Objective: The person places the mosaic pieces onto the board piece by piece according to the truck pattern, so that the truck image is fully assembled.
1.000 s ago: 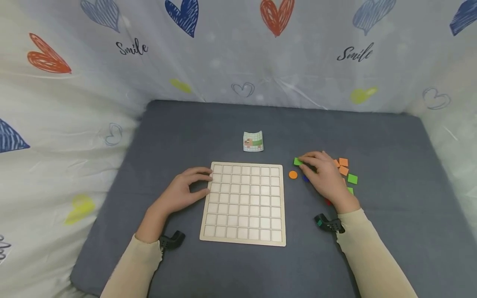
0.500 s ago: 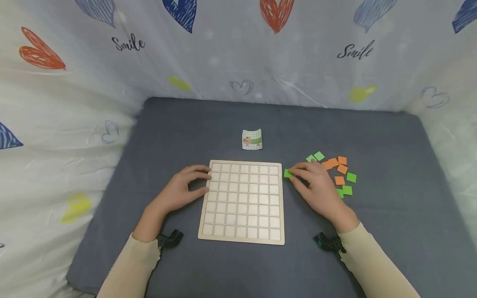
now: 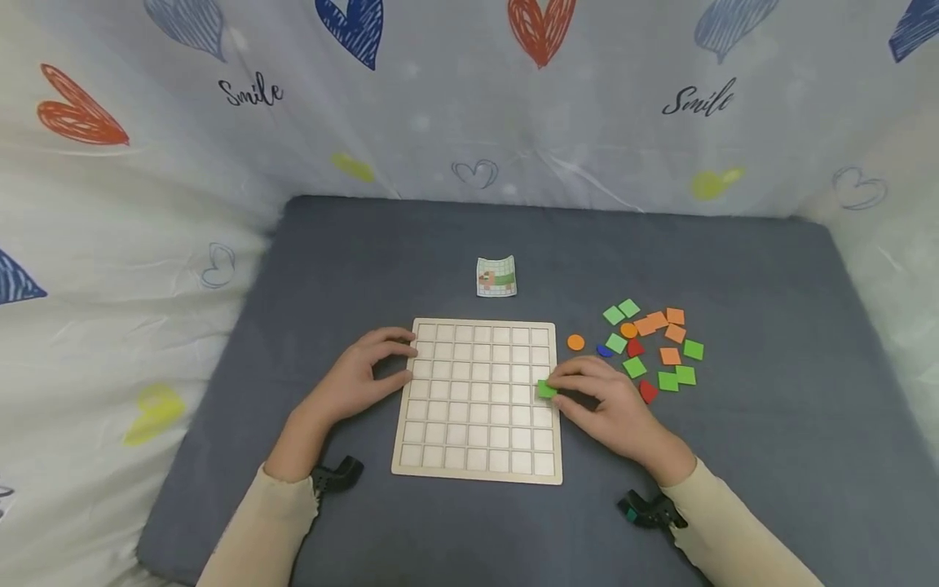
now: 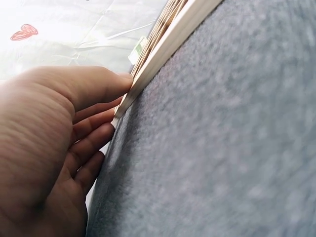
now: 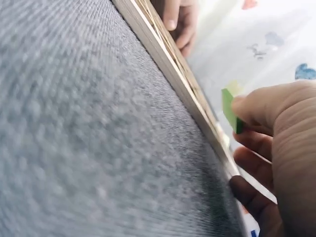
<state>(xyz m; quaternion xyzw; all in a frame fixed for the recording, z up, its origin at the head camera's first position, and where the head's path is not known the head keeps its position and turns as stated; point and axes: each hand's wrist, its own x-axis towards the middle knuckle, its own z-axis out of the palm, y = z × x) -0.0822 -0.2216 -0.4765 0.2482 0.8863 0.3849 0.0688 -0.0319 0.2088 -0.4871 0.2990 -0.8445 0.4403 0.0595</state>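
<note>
A wooden grid board (image 3: pixel 477 477) lies on the grey table, its square cells bare. At its left edge my left hand (image 3: pixel 359 375) rests with fingers extended, thumb and fingertips touching the side, as the left wrist view shows. My right hand (image 3: pixel 612 408) pinches a green square tile (image 3: pixel 545 390) between thumb and fingers over the board's right edge. In the right wrist view the tile (image 5: pixel 229 109) is held tilted above the board's rim (image 5: pixel 197 111).
Right of the board lie several loose pieces: green squares (image 3: pixel 634 368), orange squares (image 3: pixel 671 356), orange discs (image 3: pixel 575 342), red pieces (image 3: pixel 648 391) and a blue piece (image 3: pixel 605 351). A small printed pattern card (image 3: pixel 496 277) lies behind the board. A heart-patterned curtain (image 3: pixel 411 106) borders the table.
My right hand has carried the green tile from among the loose pieces leftward and nearer, over the board's right edge. The left hand has stayed at the board's left side.
</note>
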